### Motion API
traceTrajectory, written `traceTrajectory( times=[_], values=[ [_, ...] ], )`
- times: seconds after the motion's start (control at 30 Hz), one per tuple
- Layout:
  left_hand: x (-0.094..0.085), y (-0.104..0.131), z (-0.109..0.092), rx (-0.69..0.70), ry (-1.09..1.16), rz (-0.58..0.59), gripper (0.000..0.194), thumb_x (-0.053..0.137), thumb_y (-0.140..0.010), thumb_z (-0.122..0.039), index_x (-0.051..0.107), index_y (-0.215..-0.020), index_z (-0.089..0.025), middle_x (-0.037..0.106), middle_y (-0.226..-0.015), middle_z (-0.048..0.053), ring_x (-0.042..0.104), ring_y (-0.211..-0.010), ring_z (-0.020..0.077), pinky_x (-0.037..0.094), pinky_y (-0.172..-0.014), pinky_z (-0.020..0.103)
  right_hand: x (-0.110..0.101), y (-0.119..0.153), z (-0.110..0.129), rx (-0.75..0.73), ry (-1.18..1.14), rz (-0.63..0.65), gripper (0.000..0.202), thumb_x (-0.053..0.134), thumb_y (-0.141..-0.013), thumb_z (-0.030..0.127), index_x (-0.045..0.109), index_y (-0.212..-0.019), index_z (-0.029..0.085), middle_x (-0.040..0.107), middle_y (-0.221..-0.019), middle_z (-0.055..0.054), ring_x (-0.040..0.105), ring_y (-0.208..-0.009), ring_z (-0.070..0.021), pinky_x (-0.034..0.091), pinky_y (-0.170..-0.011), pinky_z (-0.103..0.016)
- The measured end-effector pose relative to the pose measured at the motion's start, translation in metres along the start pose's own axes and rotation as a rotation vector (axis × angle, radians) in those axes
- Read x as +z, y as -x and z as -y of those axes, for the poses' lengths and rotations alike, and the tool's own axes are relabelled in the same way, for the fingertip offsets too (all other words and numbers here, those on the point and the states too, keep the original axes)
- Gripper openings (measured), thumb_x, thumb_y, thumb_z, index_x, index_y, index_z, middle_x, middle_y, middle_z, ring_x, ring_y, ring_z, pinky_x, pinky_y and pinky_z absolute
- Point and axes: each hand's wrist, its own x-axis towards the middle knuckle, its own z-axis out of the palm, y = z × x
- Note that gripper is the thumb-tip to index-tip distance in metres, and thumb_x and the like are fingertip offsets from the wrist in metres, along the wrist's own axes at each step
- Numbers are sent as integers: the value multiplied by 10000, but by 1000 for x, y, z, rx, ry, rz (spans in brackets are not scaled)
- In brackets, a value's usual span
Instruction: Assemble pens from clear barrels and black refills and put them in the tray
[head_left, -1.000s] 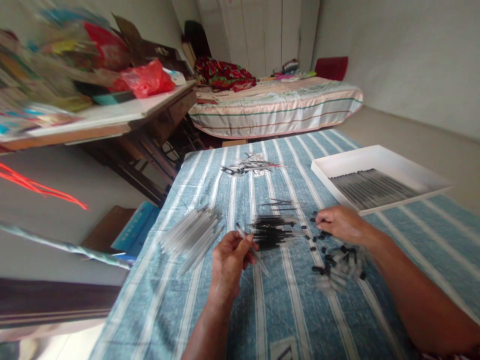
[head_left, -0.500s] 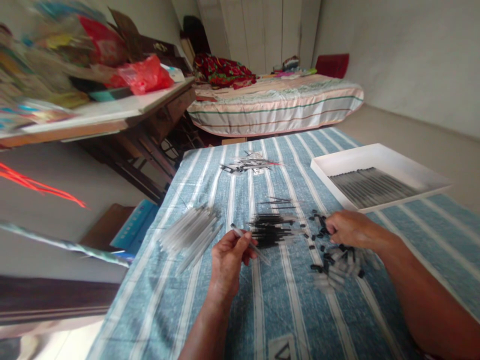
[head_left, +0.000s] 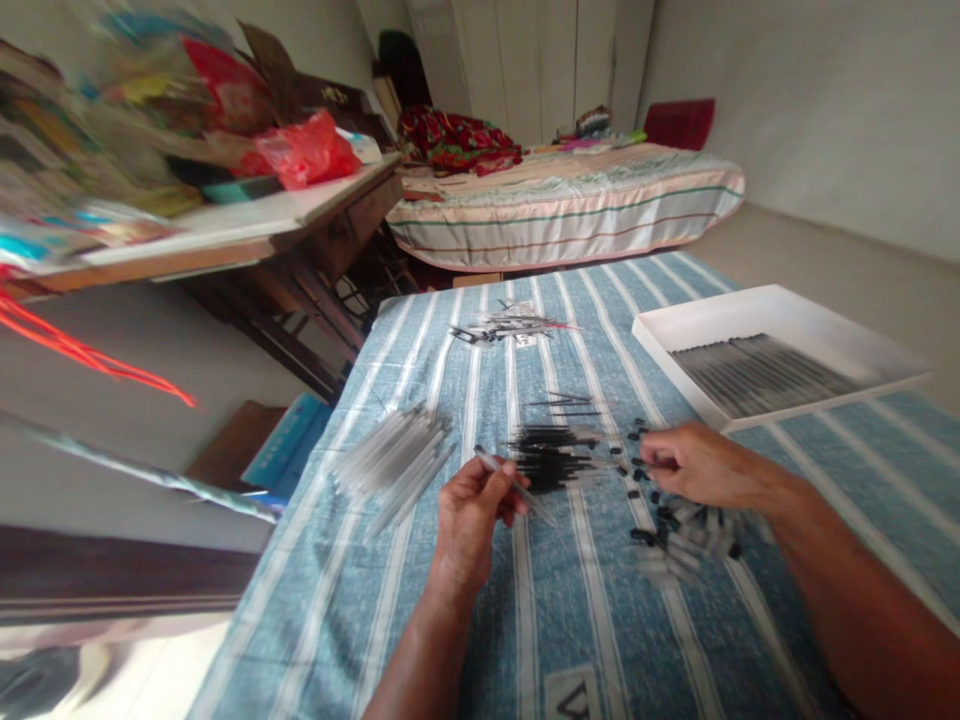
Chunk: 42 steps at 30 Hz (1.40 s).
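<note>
My left hand is closed around a clear pen barrel, which slants down to the right. Just past its fingertips lies a bundle of thin black pen refills. My right hand has its fingertips pinched together over small black plugs scattered on the cloth; whatever is between them is too small to make out. Below that hand is a pile of clear pen caps with black parts. A heap of clear empty barrels lies to the left of my left hand.
A white box lid at the right holds a row of pens. Loose thin parts lie farther back on the striped cloth. A cluttered desk stands at left, a bed beyond.
My right hand has drawn slightly left, away from the thick of the black plugs. My left hand keeps hold of the barrel. The whole view has shifted a little.
</note>
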Motion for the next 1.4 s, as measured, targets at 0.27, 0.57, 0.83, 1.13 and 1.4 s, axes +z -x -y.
traceTrajectory(
  times=[0.27, 0.57, 0.83, 1.13, 1.4],
  values=[
    [1, 3, 0, -8, 9, 35, 218, 704, -680, -332, 592, -689, -145, 677, -659, 21, 528, -418, 86, 347, -398, 202, 5, -5, 16, -38, -92, -20, 98, 505, -736, 198, 593, -692, 184, 510, -542, 42, 455, -516, -107, 319, -503, -202],
    [2, 5, 4, -60, -44, 151, 228, 704, -687, -348, 596, -663, -149, 647, -599, 6, 487, -366, 76, 321, -377, 195, 10, -8, 19, -78, -176, -112, 150, 526, -774, 233, 666, -757, 180, 632, -668, -3, 551, -603, -132, 396, -574, -220],
    [3, 6, 4, 31, 174, 76, 203, 693, -721, -323, 586, -725, -150, 688, -684, 19, 538, -418, 79, 367, -409, 194, 29, -3, 51, -104, -482, 108, 119, 539, -787, 280, 602, -772, 179, 526, -572, 41, 469, -504, -95, 363, -489, -197],
    [2, 5, 4, 89, 245, 22, 206, 698, -713, -316, 572, -752, -158, 698, -702, 18, 555, -447, 85, 385, -438, 198, 44, -1, 63, -63, -609, 178, 104, 533, -788, 286, 560, -746, 195, 524, -568, 42, 491, -483, -94, 383, -467, -195],
    [4, 6, 7, 95, 236, 43, 159, 680, -743, -283, 583, -748, -157, 700, -711, 14, 574, -466, 89, 412, -451, 200, 49, -2, 69, -69, -668, 125, 115, 533, -790, 288, 557, -746, 185, 538, -584, 34, 505, -466, -92, 401, -455, -196]
  ],
)
